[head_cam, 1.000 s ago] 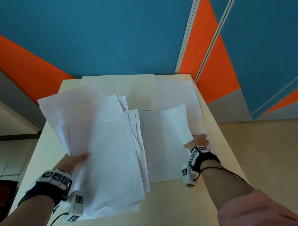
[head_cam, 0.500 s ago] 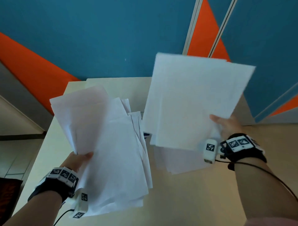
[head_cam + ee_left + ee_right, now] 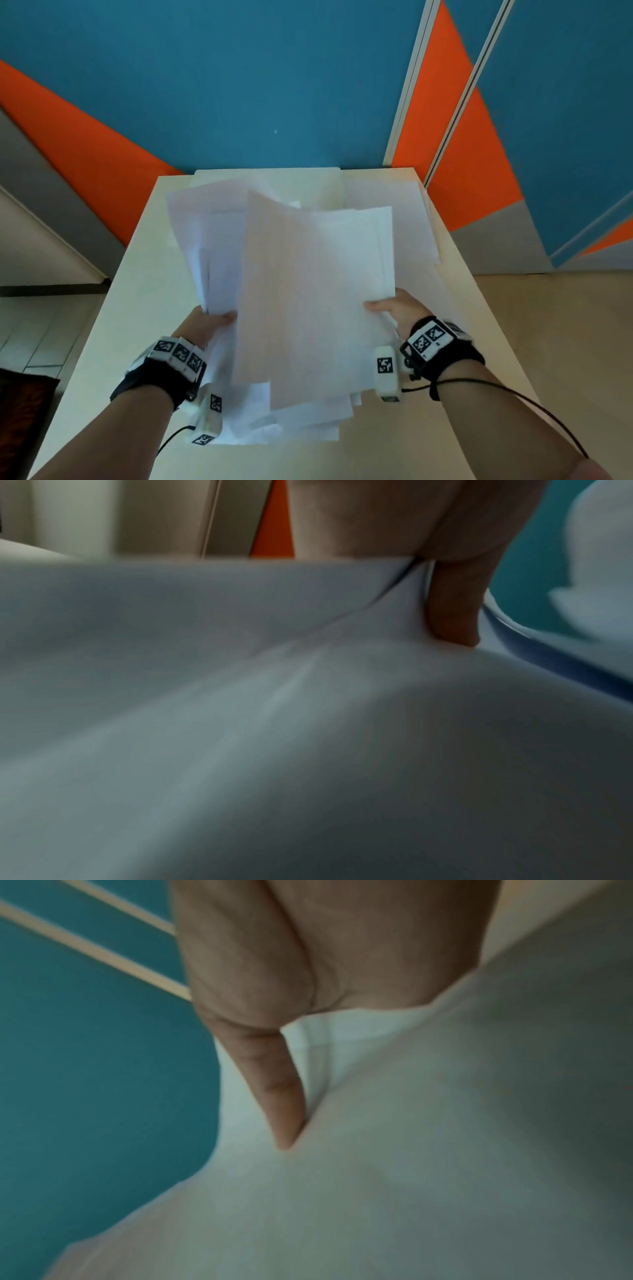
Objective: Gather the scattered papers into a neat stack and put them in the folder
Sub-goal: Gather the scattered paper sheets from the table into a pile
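A loose, uneven bundle of white papers (image 3: 308, 291) is held above the cream table (image 3: 137, 308), sheets fanned and overlapping. My left hand (image 3: 205, 325) grips the bundle's left edge, thumb on top; in the left wrist view the thumb (image 3: 452, 601) presses onto the papers (image 3: 240, 696). My right hand (image 3: 397, 308) pinches the right edge of the top sheets; in the right wrist view its thumb (image 3: 277, 1096) lies on the papers (image 3: 411, 1150). A pale folder (image 3: 267, 178) lies flat at the table's far edge, partly hidden. One more sheet (image 3: 424, 219) lies at the far right.
The table stands against a blue and orange wall (image 3: 239, 85). Bare tabletop shows left of the papers and near the front edge (image 3: 274, 462). A cable (image 3: 513, 401) runs from the right wrist band. Floor (image 3: 565, 325) lies to both sides.
My right hand picked up sheets from the table's right side, lifted them high, then brought them left onto the bundle in my left hand. The left bundle shifted toward the middle.
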